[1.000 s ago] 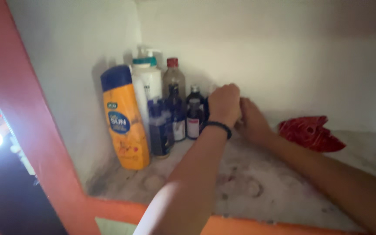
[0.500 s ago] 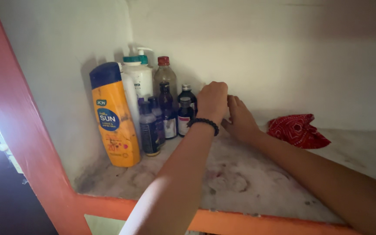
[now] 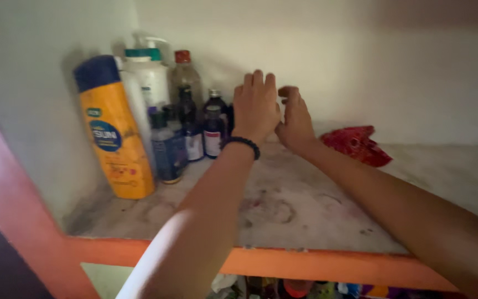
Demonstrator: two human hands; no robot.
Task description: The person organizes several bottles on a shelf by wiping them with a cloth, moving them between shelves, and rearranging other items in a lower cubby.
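Both hands are up at the back of the shelf (image 3: 305, 221), and neither holds anything I can see. Left hand (image 3: 255, 108) has its back to the camera, fingers together and pointing up, nothing clasped; right hand (image 3: 294, 119) is loosely curled just beside it, thumb and fingers apart. Whether anything sits behind the palms is hidden.

Nearest things: the small dark bottles (image 3: 214, 124), upright in a tight cluster just left of my left hand, near the back wall. Judgement: probably glass, so stiff, smooth, breakable, and light for their size. Best hold is round the body below the cap, one at a time, since they stand close enough to knock each other over.

Further left: a red-capped bottle (image 3: 185, 75), a white pump bottle (image 3: 147, 72), then an orange bottle (image 3: 116, 133) by the side wall. A red cloth (image 3: 356, 144) lies right of my right hand, apart from it.
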